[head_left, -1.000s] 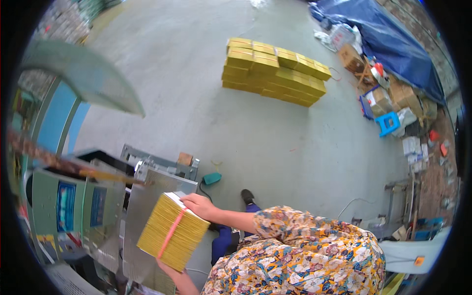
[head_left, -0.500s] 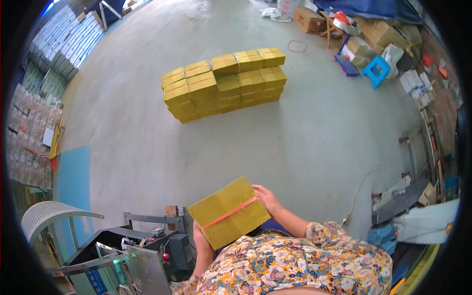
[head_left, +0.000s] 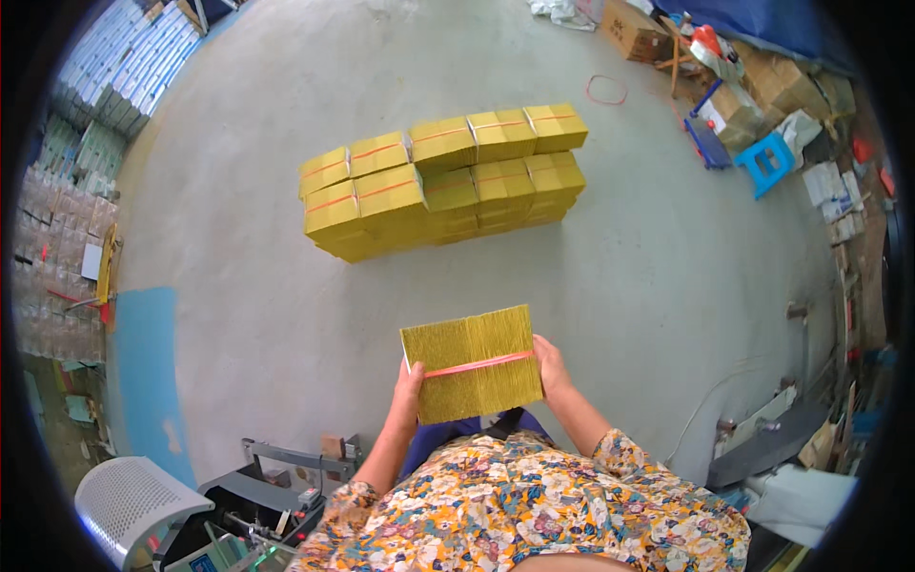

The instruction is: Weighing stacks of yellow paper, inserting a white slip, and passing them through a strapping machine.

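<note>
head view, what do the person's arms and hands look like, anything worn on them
Both hands, left hand and right hand, are bare: no gloves, and no rings or watch that can be made out. The forearms are uncovered. Short floral sleeves in orange, yellow, blue and white end near the elbows.

Yellow paper bundle (head_left: 474, 363) up at chest height, flat face toward camera, slightly tilted. Pink band across its middle. Left hand (head_left: 408, 393) grips left edge, right hand (head_left: 551, 367) grips right edge. Held over grey concrete floor.
</note>
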The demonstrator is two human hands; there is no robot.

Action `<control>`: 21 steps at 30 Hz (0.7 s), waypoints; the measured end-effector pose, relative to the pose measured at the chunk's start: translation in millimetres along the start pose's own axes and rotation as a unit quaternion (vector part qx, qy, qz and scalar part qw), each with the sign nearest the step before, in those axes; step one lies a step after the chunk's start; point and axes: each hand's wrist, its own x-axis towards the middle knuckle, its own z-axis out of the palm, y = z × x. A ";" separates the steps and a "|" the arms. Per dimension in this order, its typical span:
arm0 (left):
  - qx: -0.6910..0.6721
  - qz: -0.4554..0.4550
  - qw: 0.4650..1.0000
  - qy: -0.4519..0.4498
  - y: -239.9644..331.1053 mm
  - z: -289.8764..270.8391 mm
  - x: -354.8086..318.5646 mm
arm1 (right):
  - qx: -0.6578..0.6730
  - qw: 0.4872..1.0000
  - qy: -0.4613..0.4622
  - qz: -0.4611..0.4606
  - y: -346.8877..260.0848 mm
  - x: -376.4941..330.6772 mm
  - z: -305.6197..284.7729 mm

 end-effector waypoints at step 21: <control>0.075 -0.158 0.982 0.063 39.9 25.3 599.3 | -0.156 0.984 0.081 -0.003 -114.0 577.4 41.4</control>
